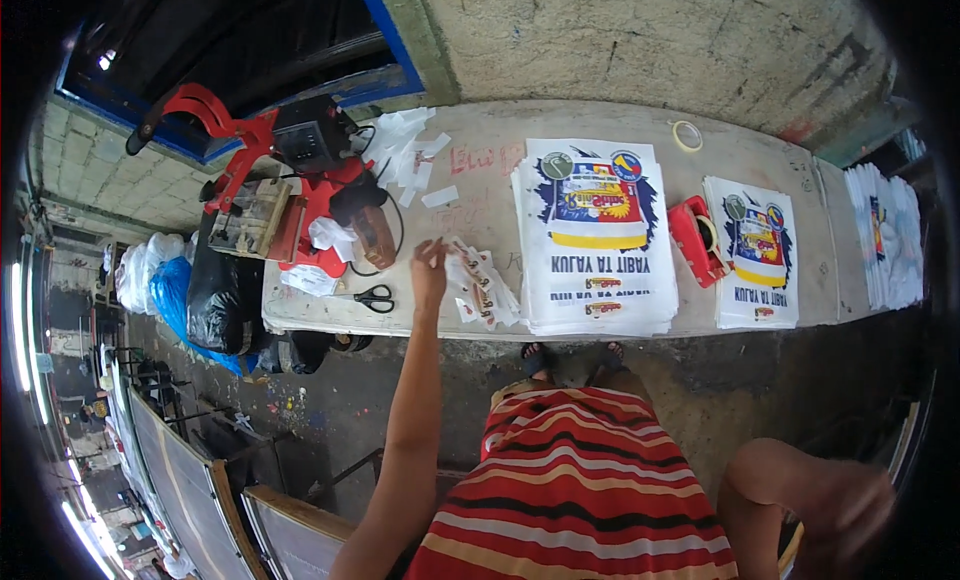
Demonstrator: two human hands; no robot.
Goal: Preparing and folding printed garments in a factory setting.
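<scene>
My left hand [428, 268] reaches over the table to the upper left end of a loose pile of small printed labels [484, 288]. Its fingers are drawn together in a pinch; anything between them is too small to make out. Off to the lower right, away from the table, my right hand [848, 508] is raised with the elbow bent, and blur smears its fingers. Right of the labels lies a tall stack of white printed sheets [597, 280] with a blue, red and yellow design. Black-handled scissors [374, 299] rest left of my left hand.
A red heat press [300, 225] stands on the table's left end, beside white paper scraps [400, 145]. A red tape dispenser [697, 242] sits between the large stack and a smaller printed stack [755, 250]. A tape roll [686, 135] lies near the wall. Bags [225, 290] crowd the left.
</scene>
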